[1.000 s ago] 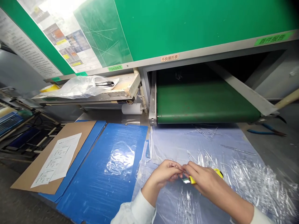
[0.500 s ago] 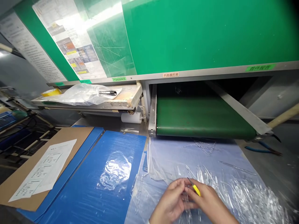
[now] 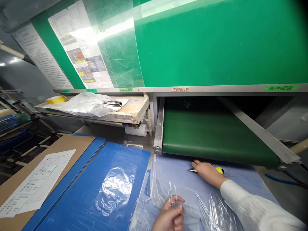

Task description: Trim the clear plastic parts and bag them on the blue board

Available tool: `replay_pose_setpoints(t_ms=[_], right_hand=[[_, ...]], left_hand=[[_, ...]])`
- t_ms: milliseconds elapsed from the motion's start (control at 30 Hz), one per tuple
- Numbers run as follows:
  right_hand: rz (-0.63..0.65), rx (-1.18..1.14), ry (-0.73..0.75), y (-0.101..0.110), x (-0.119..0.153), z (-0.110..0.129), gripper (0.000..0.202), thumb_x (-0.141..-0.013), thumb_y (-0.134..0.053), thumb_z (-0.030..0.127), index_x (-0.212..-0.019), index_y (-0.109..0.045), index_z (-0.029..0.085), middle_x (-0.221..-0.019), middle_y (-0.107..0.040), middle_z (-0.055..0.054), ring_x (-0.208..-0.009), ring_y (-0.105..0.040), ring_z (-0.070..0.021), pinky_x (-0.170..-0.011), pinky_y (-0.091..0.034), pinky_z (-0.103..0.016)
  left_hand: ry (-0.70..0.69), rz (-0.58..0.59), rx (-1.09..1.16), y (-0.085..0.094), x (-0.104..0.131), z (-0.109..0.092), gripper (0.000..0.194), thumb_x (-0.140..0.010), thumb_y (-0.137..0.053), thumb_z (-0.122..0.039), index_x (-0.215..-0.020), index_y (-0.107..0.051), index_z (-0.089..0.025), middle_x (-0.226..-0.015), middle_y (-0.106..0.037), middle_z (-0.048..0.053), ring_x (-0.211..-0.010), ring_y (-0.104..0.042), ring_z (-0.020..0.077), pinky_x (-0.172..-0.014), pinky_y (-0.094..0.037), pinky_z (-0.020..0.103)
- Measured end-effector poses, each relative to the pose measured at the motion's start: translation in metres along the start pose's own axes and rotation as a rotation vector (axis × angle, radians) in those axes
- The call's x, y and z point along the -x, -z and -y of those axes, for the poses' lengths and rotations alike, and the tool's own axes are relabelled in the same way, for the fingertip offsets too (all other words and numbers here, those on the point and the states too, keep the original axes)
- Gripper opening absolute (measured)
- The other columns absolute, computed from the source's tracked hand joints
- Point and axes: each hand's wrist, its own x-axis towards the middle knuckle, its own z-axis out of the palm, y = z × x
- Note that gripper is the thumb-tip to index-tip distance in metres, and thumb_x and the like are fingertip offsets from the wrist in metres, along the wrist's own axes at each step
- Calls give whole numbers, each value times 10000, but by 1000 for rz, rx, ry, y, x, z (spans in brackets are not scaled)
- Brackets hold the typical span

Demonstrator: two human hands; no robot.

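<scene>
My left hand (image 3: pixel 169 213) is closed around thin, clear plastic pieces (image 3: pixel 171 191); their slender prongs stick up past the fingers. Farther forward, near the belt's front edge, my right hand (image 3: pixel 207 173) reaches out over the bluish plastic sheet. It grips a yellow-handled tool (image 3: pixel 219 170) with a narrow dark tip, which shows on the left side of the fingers. Whether those fingertips touch anything on the sheet cannot be made out. A heap of clear plastic pieces (image 3: pixel 214 213) lies just below my right forearm, partly hidden by the sleeve.
Behind the sheet runs a green conveyor belt (image 3: pixel 211 131) with metal side rails. Blue-handled pliers (image 3: pixel 280 179) lie at right. Left are a blue board (image 3: pixel 91 192) with a clear film (image 3: pixel 117 186) and cardboard (image 3: pixel 57 146) with printed papers. A shelf (image 3: pixel 137 109) holds a bag.
My hands, earlier together over the clear pieces, have parted. The right one has moved forward towards the belt with the tool; the left stays low with its pieces. The view has shifted slightly.
</scene>
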Motion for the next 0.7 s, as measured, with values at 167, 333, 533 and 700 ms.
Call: replay_pose_setpoints(t_ms=[167,333,533,700], right_hand=[[-106,-144,54,10,47,25,66,-883,-528,164,-931,-574,158,-960,-604,-28,-775,-591,-140,-708,-495,-316],[-158,-379,-26,5,76,50,194,-917,-363,211,-826,-534,201,-756,-630,5,-680,-625,-129,-631,-507,-236],[-140,-281,-147,-10,48,-7,167,-928,-514,279,-1000,-594,152,-990,-641,-44,-894,-619,-168,-802,-504,-370],[-20,-70,-88,-19,28,-36,148,-895,-579,276,-951,-605,141,-947,-621,-25,-762,-604,-134,-700,-517,-327]], left_hand=[[-238,-103,-85,-10,-26,5,586,-468,-851,-498,-894,-632,-161,-675,-572,-50,-355,-220,-21,-370,-70,219],[-236,-36,-166,-26,-36,21,600,-484,-846,-500,-888,-664,-96,-725,-689,65,-348,-301,5,-351,-87,225],[-131,-74,-72,-22,-24,19,460,-608,-740,-528,-798,-604,-132,-436,-545,-29,-322,-277,33,-352,-116,199],[-42,-49,23,-22,-15,11,397,-589,-745,-363,-889,-598,-148,-515,-586,-2,-479,-495,103,-490,-343,210]])
